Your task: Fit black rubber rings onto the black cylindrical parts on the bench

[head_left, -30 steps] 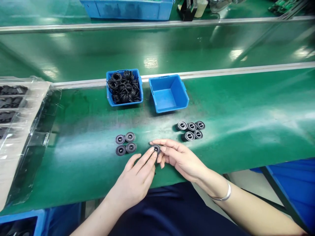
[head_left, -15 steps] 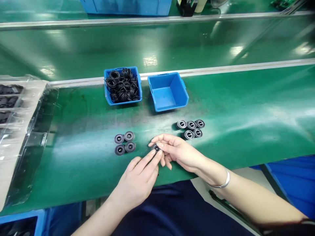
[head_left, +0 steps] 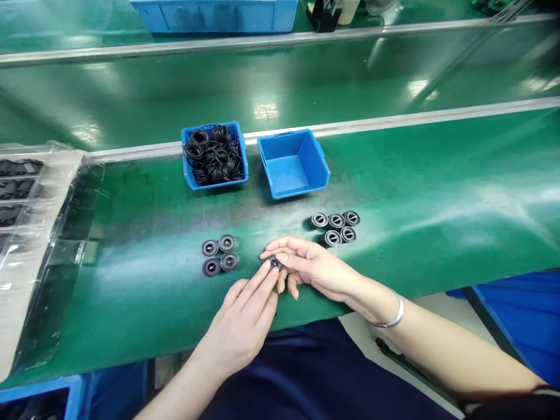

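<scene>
- A small black, round, plastic-looking part is sitting between both hands over the green bench
- The right hand is curling from 3 o'clock, thumb and fingers clamping the part
- The left hand is resting extended fingertips on it from 7 o'clock; its thumb is hiding, so I cannot tell whether it is pinching
- Fingertip work on the part's face is seemingly underway, probably calling for a steady right hold
- Four black ringed discs are lying at 9 o'clock, five black cylinders standing at 2

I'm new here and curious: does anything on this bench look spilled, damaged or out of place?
Nothing looks clearly spilled or damaged. The black coils lie jumbled in their blue bin, untidier than the neatly grouped round black parts.
</scene>
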A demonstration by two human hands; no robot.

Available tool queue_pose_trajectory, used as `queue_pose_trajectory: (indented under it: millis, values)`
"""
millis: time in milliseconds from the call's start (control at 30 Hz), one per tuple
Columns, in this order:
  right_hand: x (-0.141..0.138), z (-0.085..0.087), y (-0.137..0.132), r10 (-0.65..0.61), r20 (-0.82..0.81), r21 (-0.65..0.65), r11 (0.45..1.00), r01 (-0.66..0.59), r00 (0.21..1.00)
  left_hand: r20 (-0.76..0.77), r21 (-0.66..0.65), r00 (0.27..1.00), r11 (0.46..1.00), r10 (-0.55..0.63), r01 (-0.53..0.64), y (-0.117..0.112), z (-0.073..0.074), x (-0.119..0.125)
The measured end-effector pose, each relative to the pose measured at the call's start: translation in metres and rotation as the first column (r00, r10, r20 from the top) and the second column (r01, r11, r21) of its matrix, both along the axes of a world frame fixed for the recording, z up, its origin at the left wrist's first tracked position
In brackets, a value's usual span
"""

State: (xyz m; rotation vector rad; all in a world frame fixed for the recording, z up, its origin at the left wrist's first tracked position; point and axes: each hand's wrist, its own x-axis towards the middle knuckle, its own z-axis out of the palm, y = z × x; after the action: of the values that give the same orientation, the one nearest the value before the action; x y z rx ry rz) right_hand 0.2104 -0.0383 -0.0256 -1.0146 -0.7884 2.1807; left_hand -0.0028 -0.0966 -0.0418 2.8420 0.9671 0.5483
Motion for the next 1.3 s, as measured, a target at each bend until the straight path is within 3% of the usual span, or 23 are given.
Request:
queue_pose_trajectory:
  millis: [167,333,467,833,967,1133,1300]
  values:
    - [-0.002,-0.001,0.001,0.011,0.049,0.022,1.0,-0.012,0.999,-0.016,0.015,1.0,1.0,-0.021,0.022,0.0,0.001,-0.001]
    - [-0.004,-0.001,-0.003,-0.069,0.018,0.016,0.997,0.069,0.997,-0.016,0.074,0.998,0.996,0.059,-0.057,-0.003,0.003,0.007]
    - [-0.004,0.0,-0.004,-0.059,0.045,0.024,0.998,0.058,0.997,-0.003,0.098,0.995,0.99,0.101,-0.101,-0.006,0.001,0.014]
    - [0.0,0.0,0.004,0.006,0.01,-0.022,1.0,-0.005,1.0,-0.052,0.01,0.998,0.999,0.032,-0.031,0.0,0.002,0.007]
    - [0.001,-0.002,0.002,-0.007,-0.047,-0.033,0.999,0.005,0.999,-0.042,0.064,0.997,0.996,0.061,-0.058,0.0,0.002,0.008]
    - [0.0,-0.007,0.003,-0.012,0.007,-0.005,1.0,0.012,1.0,-0.003,0.088,0.994,0.99,0.108,-0.107,-0.001,0.0,0.014]
    - [-0.003,-0.013,0.004,-0.003,-0.057,-0.004,1.0,0.003,0.998,0.068,0.087,0.996,0.994,0.054,-0.06,-0.002,-0.005,0.007]
